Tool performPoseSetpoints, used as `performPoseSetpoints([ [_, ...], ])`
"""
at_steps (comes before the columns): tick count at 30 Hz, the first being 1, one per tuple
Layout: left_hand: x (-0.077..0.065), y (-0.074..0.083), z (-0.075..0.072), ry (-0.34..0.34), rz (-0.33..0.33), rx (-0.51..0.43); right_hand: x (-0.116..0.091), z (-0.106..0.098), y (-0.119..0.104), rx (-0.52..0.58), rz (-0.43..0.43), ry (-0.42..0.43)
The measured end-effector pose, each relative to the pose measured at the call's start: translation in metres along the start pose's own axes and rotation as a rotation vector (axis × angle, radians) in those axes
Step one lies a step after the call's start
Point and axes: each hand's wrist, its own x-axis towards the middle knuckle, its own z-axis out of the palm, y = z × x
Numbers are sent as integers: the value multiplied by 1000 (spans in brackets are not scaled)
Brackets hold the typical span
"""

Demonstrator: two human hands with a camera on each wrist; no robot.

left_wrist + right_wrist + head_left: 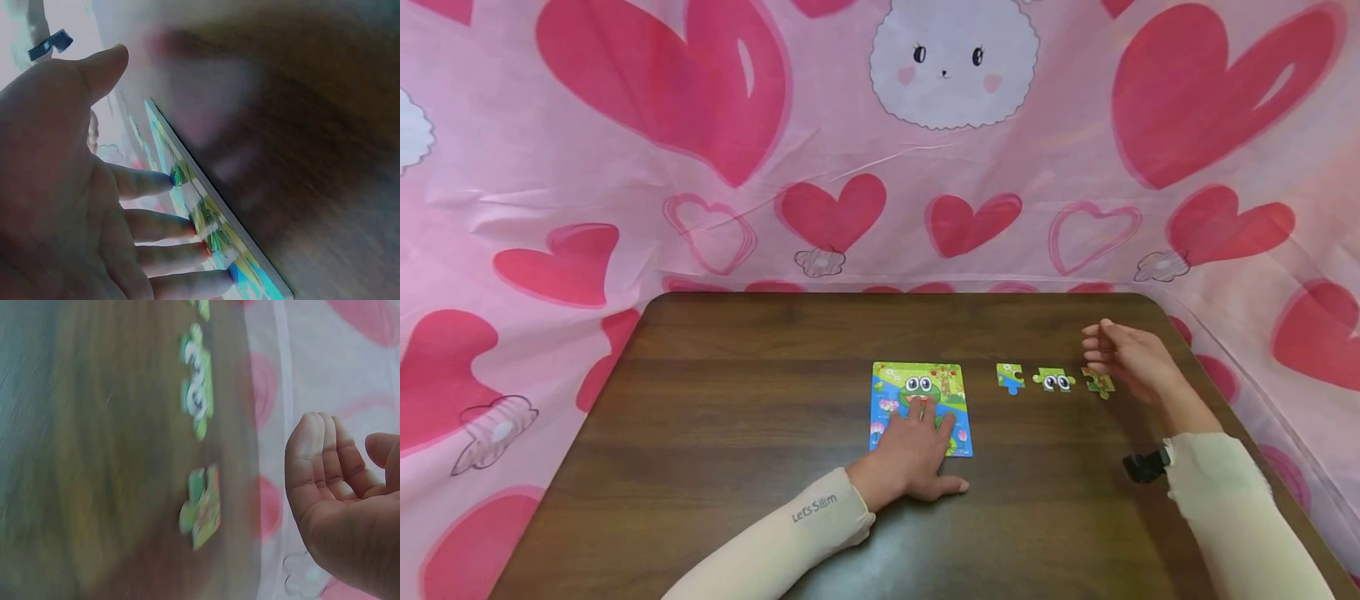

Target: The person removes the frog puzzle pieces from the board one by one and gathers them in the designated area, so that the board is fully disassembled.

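On a dark brown wood-grain surface (760, 392), a flat rectangular cardboard puzzle board (919, 383), printed with a green frog, lies under the person's left hand (916, 450), whose straight fingers rest on the picture and grip nothing. To the board's right, three loose cardboard jigsaw pieces form a sideways row: a blue-and-green corner piece (1009, 377), a green piece with two cartoon eyes (1054, 381), its long axis along the row, and a green-and-brown piece (1101, 381). The right hand (1127, 354) is the nearer to them, raised beside the green-and-brown piece at the row's far end from the board, its fingers loosely curled and empty. Dark lettering on the cream left sleeve (775, 529) seems to read "LetsSlim"; no brand is legible on the puzzle.
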Motion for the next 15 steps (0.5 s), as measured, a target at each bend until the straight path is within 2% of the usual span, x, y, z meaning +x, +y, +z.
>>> performPoseSetpoints([
  [9,-4,-4,-1,-28,-5,-120,14,39,-15,-110,-24,-44],
  [15,-3,-4,0,-16,-8,-88,25,64,-24,-121,-26,-61],
])
